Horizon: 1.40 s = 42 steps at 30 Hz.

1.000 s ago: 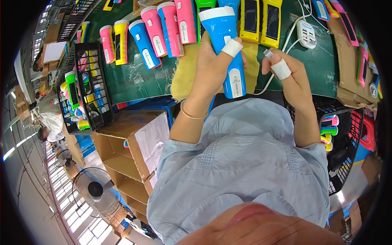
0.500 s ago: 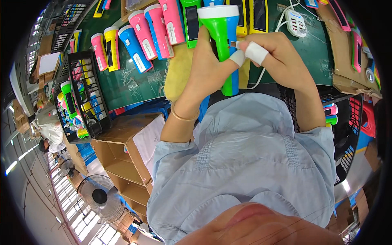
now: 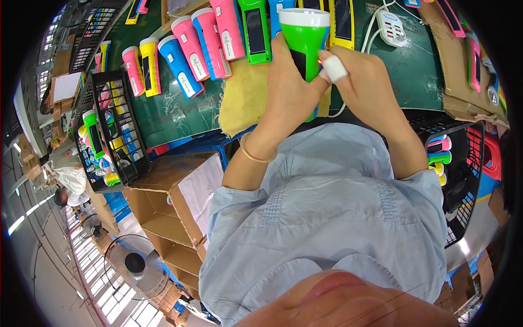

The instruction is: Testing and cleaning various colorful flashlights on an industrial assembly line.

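Observation:
A green and blue flashlight (image 3: pixel 303 37) with a white head rim stands head-up over the bench edge. My left hand (image 3: pixel 291 84) is closed around its body, with a dark panel partly showing beside the thumb. At the flashlight's right side, my right hand (image 3: pixel 364 82) pinches the end of a white charging cable (image 3: pixel 339 112). The plug itself is hidden by my fingers, so how deep it sits cannot be seen. A small red glow shows by the fingertips. White tape wraps a digit of my right hand. Beneath the hands lies a yellow cloth (image 3: pixel 243 98).
Several colourful flashlights (image 3: pixel 204 46) lie in a row on the green bench (image 3: pixel 169 111). A white multi-port charger (image 3: pixel 391 30) sits at the back right. Black baskets (image 3: pixel 128 169) with flashlights flank me. Cardboard (image 3: pixel 457 103) covers the right end; a cardboard shelf box (image 3: pixel 163 188) stands left.
The flashlight has turned, showing its green face and dark panel, and shifted slightly right. My right fingers have closed in against its side; the plug's metal tip, visible before, is now hidden.

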Tool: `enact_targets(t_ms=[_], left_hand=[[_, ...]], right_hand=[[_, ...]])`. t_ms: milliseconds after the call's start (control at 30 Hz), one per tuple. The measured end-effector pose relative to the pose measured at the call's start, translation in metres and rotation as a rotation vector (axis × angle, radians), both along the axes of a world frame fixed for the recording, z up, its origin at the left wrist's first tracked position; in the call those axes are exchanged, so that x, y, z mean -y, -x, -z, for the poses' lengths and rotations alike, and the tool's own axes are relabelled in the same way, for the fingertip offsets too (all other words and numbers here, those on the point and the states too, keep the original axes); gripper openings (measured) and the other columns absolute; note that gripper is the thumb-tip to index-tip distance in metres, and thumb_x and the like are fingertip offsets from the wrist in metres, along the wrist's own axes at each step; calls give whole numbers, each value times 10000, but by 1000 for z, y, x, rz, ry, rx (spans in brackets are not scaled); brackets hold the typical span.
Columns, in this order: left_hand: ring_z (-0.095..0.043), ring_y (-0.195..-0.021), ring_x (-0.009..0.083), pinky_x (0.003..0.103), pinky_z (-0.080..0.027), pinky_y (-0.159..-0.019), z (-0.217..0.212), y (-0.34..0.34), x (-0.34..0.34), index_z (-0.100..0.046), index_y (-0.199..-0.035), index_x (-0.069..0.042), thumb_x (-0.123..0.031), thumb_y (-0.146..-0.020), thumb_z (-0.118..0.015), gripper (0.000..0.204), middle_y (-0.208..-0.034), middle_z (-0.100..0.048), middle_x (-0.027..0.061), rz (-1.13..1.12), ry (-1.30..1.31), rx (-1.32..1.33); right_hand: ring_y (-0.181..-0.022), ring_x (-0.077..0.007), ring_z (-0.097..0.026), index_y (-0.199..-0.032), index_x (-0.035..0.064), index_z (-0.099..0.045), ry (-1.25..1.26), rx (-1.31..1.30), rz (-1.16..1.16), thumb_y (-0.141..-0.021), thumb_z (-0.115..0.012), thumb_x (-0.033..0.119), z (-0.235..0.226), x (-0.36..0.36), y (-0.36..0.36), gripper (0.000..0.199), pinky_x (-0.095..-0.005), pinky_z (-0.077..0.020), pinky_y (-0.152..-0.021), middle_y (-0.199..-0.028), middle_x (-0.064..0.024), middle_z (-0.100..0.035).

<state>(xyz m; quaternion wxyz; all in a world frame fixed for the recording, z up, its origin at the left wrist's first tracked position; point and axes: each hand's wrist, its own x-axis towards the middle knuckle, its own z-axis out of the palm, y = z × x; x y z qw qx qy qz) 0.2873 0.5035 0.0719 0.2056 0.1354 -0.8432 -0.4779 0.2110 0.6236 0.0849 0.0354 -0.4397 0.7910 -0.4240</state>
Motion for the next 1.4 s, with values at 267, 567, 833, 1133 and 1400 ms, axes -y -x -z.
enact_targets(t_ms=[267, 567, 833, 1133, 1400], left_hand=[[-571, -744, 219, 331, -469, -703, 1, 6, 35, -495, -1015, -11, -582, -903, -317, 609, -784, -577, 112, 21, -846, -267], [-557, -772, 146, 267, -464, -685, -21, 29, 5, -504, -1067, -32, -496, -943, -287, 527, -883, -576, 66, -200, -1053, -506], [-528, -741, 114, 245, -433, -662, 8, 42, 17, -467, -968, -35, -477, -965, -209, 512, -850, -554, 40, -244, -658, -606], [-564, -877, 229, 326, -451, -806, -51, 43, 53, -520, -1133, -46, -372, -924, -439, 396, -951, -581, 92, 126, -1161, -432], [-580, -941, 218, 313, -475, -766, -42, 26, 48, -463, -1187, -7, -349, -913, -465, 438, -1127, -561, 141, 305, -754, -200]], right_hand=[[-638, -152, -519, -1223, 104, -538, 109, 309, -33, -824, -409, -28, -7, -29, 5, 440, -230, -442, -624, -845, -97, -620], [-863, -96, -545, -1172, -20, -558, 239, 761, -227, -859, -606, 277, 20, 15, 5, 434, -240, -447, -767, -962, -60, -617], [-824, -92, -542, -1087, -47, -576, 224, 717, -248, -884, -565, 320, 32, 27, 12, 420, -237, -444, -736, -896, -55, -600], [-668, -113, -564, -990, 20, -562, 332, 1011, -355, -882, -514, 399, 1, 27, 18, 397, -230, -405, -494, -802, -60, -586], [-674, -130, -578, -993, 6, -563, 427, 1249, -406, -905, -487, 367, -11, 22, 19, 379, -237, -406, -484, -804, -75, -598]])
